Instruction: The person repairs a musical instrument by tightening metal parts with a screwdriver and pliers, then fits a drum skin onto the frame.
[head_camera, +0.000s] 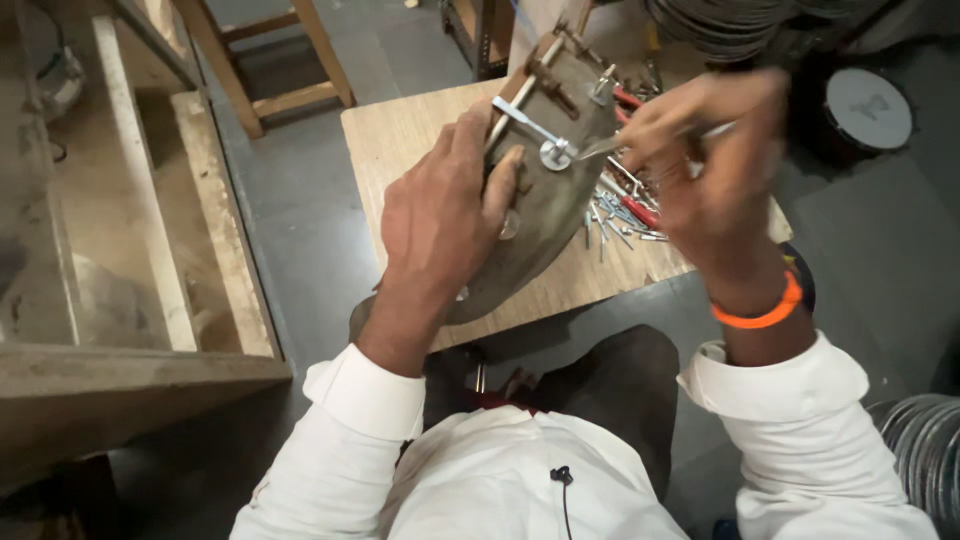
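My left hand (440, 215) grips the worn iron soleplate (545, 190) tilted over the table (400, 130); right hand (710, 170) fingers pinch a thin tool at its washer (556, 153). Looks heavy, rigid; hold by edges.

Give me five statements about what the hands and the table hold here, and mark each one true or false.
1. The left hand grips the grey iron-shaped metal plate. True.
2. The right hand is empty. False: it holds a thin metal tool against a washer on the plate.
3. Loose screws lie on the wooden table. True.
4. A green band is on the right wrist. False: the band is orange.
5. The plate lies flat on the table. False: it is held tilted up.
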